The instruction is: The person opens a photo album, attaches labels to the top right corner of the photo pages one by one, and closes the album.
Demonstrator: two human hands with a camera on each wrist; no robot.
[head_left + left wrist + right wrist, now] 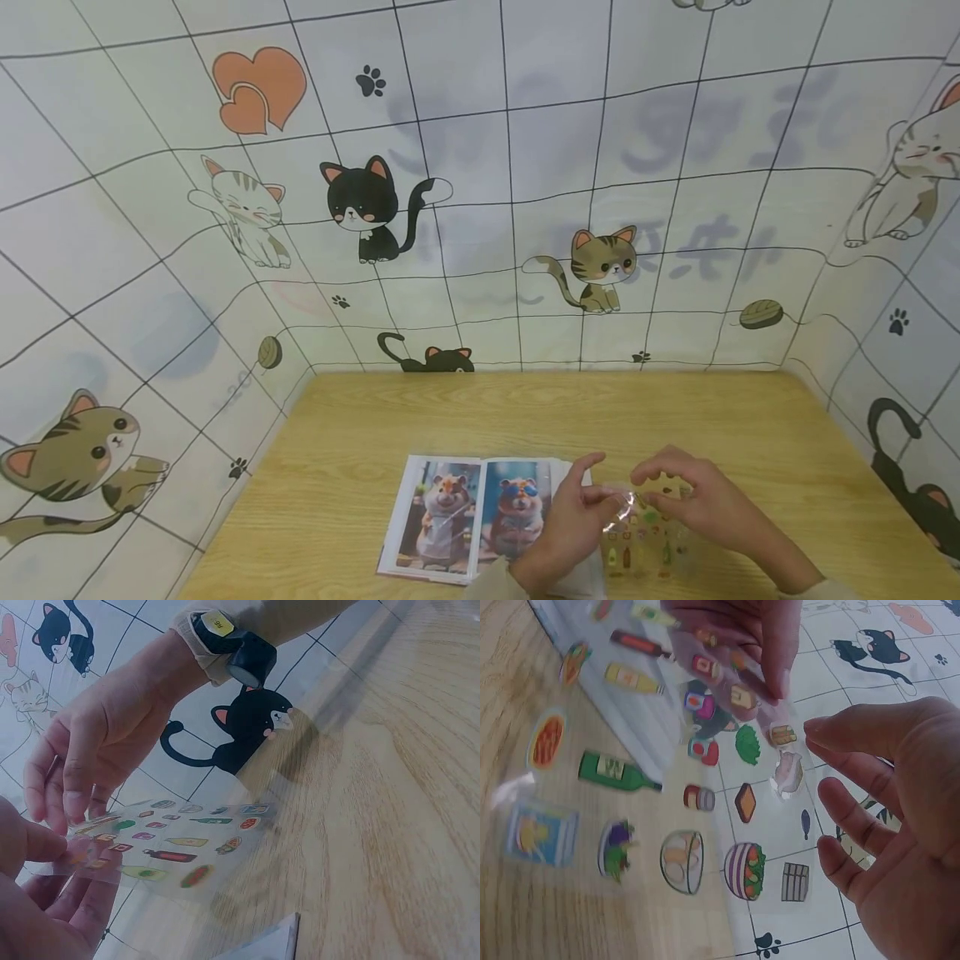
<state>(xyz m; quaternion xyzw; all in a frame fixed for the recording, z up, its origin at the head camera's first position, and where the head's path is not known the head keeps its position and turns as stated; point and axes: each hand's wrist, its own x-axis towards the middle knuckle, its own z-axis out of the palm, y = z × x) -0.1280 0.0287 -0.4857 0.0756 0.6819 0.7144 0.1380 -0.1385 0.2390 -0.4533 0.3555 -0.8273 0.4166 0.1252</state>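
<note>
A clear sticker sheet (697,769) printed with small food and bottle pictures is held up over the table. My left hand (566,517) pinches its edge between thumb and fingers; the left wrist view shows the left fingers (82,900) under the sheet (180,847). At the sheet's edge is my right hand (701,496), its thumb and fingertips close to one sticker (787,774) whose rim looks lifted. In the head view a gap shows between right thumb and index finger. Beneath the left forearm lies an open album (442,517) with hamster pictures on both pages.
The wooden table (360,417) reaches back to a wall sheet (465,250) with a grid and cartoon cats, which also covers both sides. In the left wrist view a small dark camera (251,660) is strapped to the right wrist.
</note>
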